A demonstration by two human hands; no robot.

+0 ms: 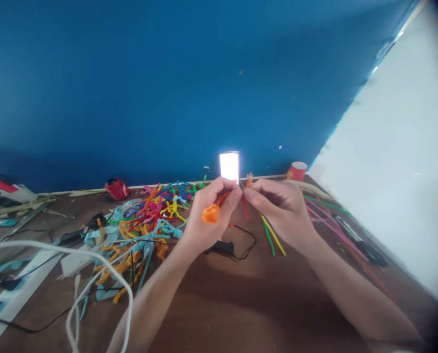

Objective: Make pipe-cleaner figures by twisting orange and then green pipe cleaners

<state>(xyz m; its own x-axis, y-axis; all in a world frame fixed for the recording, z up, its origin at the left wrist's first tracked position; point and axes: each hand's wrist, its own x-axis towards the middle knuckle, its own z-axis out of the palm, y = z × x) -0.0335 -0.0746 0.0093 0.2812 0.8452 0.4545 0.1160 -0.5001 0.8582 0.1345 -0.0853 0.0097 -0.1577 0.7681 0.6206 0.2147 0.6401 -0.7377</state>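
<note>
Pinching an orange pipe cleaner [219,205] between both hands above the table [241,304]: left hand [207,215] closed around its curled end, right hand [281,208] gripping the straight red-orange part with green and yellow stems [274,238]. Lying just left, a colourful pile of pipe cleaners [145,220].

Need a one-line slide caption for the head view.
Both hands pinch an orange pipe cleaner, left hand and right hand, above a wooden table beside a colourful pipe-cleaner pile.

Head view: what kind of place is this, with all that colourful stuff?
Probably a home craft corner: a pile of pipe cleaners on a wooden table against a blue wall, with cables.
</note>
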